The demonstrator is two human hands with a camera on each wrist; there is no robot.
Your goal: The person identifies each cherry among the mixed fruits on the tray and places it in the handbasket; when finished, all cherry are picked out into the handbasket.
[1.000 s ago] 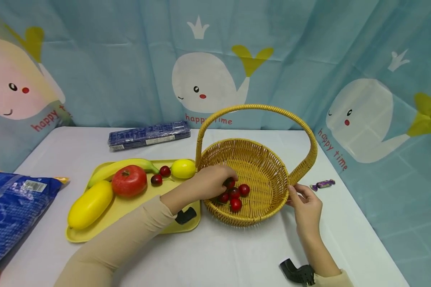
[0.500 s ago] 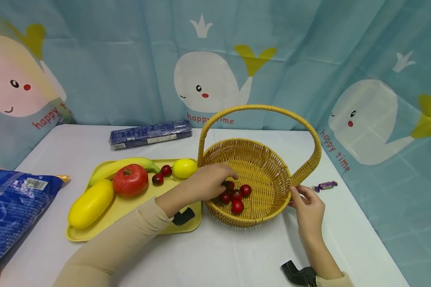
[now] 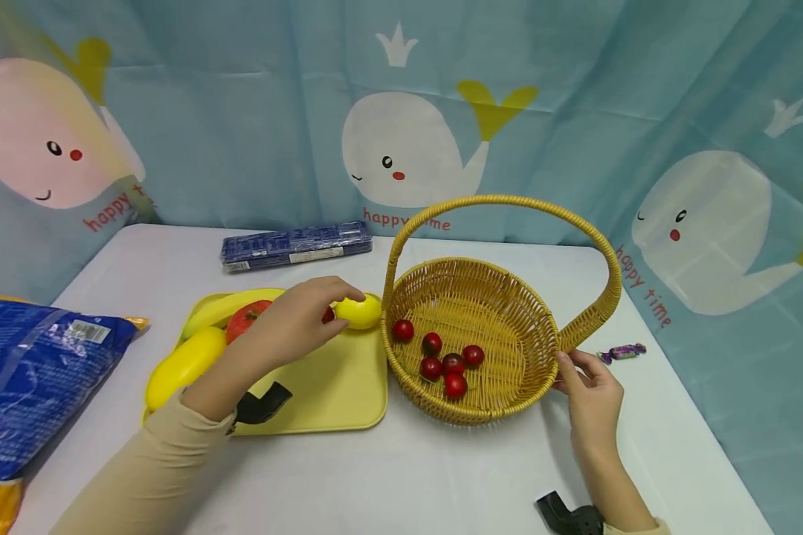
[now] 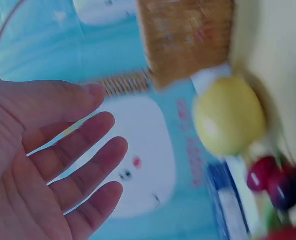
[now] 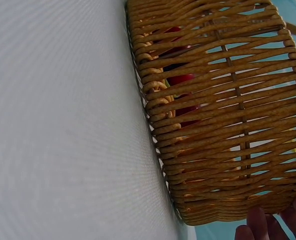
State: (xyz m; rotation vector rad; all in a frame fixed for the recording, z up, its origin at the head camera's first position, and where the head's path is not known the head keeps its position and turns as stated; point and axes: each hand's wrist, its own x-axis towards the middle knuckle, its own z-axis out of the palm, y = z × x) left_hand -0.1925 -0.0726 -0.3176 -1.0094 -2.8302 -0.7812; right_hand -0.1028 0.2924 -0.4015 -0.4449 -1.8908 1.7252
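My left hand [image 3: 294, 323] hovers over the yellow tray [image 3: 348, 405] with its fingers loosely extended and nothing in its grasp. Close to its fingertips is a lemon [image 3: 360, 312]. Two cherries [image 4: 283, 189] lie beside the lemon in the left wrist view; from the head they are mostly covered by the hand. Several more cherries [image 3: 453, 364] lie on the left side inside the wicker basket [image 3: 488, 312]. At the basket's right edge, my right hand [image 3: 592, 394] pinches the rim near the handle's base, thumb on top; its fingertips show against the weave in the right wrist view.
An apple [image 3: 242, 319], a banana [image 3: 210, 312] and a yellow oblong fruit [image 3: 186, 365] share the tray. Behind it lies a blue packet [image 3: 294, 247]. A blue bag [image 3: 40, 379] sits far left, and a purple wrapped candy [image 3: 622, 353] lies right of the basket.
My left hand has left the basket and moved left over the tray, uncovering the cherries in the basket. The right hand keeps its hold on the rim. The head view has turned slightly left.
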